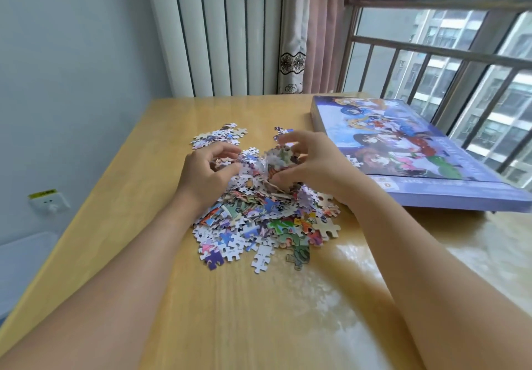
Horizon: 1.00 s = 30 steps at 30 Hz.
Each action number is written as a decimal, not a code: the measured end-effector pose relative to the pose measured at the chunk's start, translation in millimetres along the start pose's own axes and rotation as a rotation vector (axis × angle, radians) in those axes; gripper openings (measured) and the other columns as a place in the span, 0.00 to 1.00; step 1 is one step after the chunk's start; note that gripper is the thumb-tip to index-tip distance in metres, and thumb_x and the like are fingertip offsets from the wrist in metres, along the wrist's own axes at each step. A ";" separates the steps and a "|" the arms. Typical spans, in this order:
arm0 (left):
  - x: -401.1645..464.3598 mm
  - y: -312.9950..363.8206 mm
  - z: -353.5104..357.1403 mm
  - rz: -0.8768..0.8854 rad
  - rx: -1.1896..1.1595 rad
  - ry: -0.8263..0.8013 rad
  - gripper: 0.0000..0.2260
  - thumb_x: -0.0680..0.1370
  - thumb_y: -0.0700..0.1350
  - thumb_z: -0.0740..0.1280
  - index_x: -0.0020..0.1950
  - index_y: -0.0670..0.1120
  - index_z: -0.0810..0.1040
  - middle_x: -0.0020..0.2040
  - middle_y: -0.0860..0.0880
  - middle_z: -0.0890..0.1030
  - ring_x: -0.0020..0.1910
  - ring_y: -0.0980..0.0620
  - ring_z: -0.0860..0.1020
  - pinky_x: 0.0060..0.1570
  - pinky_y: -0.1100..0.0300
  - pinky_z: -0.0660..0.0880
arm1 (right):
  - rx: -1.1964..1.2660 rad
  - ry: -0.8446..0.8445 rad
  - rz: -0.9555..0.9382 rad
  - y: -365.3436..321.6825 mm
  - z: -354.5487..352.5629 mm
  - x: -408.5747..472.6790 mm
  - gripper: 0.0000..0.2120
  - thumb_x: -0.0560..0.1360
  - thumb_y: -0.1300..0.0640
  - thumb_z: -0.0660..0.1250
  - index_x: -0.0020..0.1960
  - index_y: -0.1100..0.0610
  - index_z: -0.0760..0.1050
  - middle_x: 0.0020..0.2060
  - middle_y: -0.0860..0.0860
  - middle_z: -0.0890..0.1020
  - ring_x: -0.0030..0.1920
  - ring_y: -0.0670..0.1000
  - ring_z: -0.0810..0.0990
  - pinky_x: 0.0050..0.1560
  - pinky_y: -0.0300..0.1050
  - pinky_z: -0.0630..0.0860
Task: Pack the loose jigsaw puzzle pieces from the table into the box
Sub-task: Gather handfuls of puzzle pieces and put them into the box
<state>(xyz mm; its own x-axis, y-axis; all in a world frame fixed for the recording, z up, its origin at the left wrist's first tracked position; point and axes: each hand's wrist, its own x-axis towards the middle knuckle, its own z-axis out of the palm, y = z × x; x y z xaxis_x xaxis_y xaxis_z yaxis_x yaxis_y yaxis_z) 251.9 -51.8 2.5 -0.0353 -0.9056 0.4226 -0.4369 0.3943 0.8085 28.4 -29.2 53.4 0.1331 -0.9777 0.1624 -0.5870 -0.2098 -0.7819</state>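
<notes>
Left hand [205, 168] and right hand [309, 162], fingers curled, clutch a clump from the colourful cardboard jigsaw pile [259, 217] on the yellow wooden counter [129, 182]; the flat purple illustrated box [417, 151] runs lengthwise away from the person, toward the window.

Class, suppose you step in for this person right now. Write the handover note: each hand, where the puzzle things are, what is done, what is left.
Left hand: fingers curled into the top of the pile of puzzle pieces, gripping a clump.
Right hand: curled round the same raised clump from the other side.
A smaller patch of pieces lies farther back on the table.
The box sits to the right with its picture lid on.
Done: gathering begun; no pieces seen in the box.
Left: open the box, move all the pieces in.
</notes>
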 end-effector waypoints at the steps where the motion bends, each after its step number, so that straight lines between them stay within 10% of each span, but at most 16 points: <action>1: -1.1 1.1 0.8 0.031 0.042 -0.010 0.10 0.71 0.49 0.70 0.52 0.55 0.83 0.47 0.58 0.83 0.50 0.63 0.80 0.44 0.72 0.71 | -0.094 -0.020 -0.019 0.1 0.9 -1.5 0.35 0.64 0.56 0.84 0.68 0.53 0.76 0.56 0.49 0.78 0.58 0.51 0.78 0.53 0.46 0.77; 10: -3.7 3.2 2.0 0.127 0.122 0.015 0.09 0.74 0.46 0.71 0.53 0.52 0.84 0.48 0.56 0.84 0.49 0.62 0.80 0.41 0.78 0.69 | -0.269 0.096 -0.206 -12.5 0.2 -9.7 0.13 0.67 0.52 0.80 0.47 0.51 0.79 0.34 0.43 0.77 0.33 0.42 0.73 0.31 0.34 0.65; 20: -12.4 22.8 14.7 0.407 0.191 -0.020 0.13 0.72 0.47 0.73 0.56 0.51 0.83 0.48 0.58 0.83 0.48 0.63 0.79 0.46 0.72 0.71 | -0.135 0.028 -0.208 -10.0 1.6 -8.0 0.16 0.67 0.55 0.81 0.53 0.54 0.82 0.40 0.46 0.82 0.37 0.41 0.77 0.35 0.28 0.69; 26: -13.6 24.7 16.5 0.411 0.152 -0.018 0.08 0.76 0.48 0.71 0.53 0.48 0.85 0.44 0.56 0.85 0.43 0.60 0.81 0.45 0.64 0.76 | -0.045 -0.065 -0.120 -6.9 -2.6 -7.2 0.10 0.70 0.58 0.78 0.47 0.59 0.80 0.38 0.57 0.83 0.34 0.51 0.76 0.39 0.56 0.79; 30: -15.7 28.4 21.5 0.371 0.101 0.042 0.07 0.81 0.49 0.66 0.52 0.50 0.84 0.42 0.59 0.83 0.40 0.58 0.82 0.42 0.65 0.77 | -0.038 -0.105 -0.110 -8.0 -4.4 -9.1 0.10 0.70 0.57 0.79 0.45 0.61 0.80 0.37 0.58 0.82 0.32 0.51 0.77 0.33 0.52 0.79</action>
<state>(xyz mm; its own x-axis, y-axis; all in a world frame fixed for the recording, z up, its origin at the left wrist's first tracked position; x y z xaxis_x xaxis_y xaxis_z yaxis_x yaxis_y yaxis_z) 220.7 -29.8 10.0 -0.1715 -0.6962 0.6970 -0.4881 0.6746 0.5537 28.4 -18.7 60.8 0.2794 -0.9430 0.1807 -0.5939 -0.3176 -0.7392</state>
